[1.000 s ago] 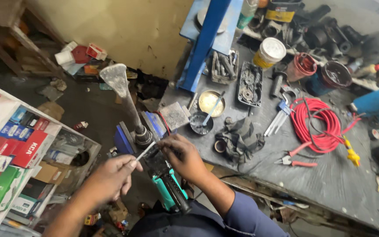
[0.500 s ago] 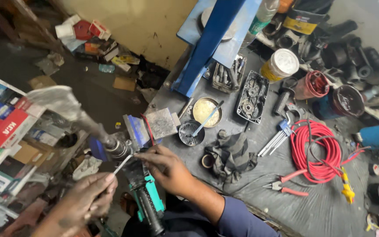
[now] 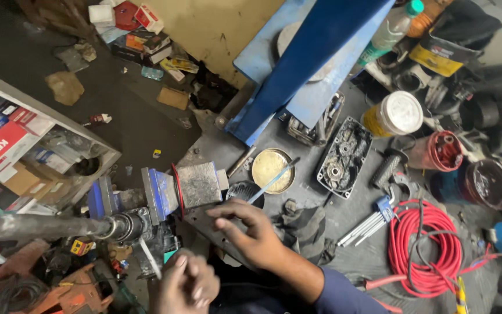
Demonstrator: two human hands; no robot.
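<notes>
Here, hands beside blue vise

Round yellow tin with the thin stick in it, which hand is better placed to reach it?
Right. The right hand lies open close to the round yellow tin; the left hand sits farther back, gripping a thin pale strip.

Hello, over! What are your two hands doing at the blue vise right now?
Left hand closed low, thin pale rod sticking up from it. Right hand open, fingers spread beside the blue vise. Black rag bunched just right of it.
</notes>
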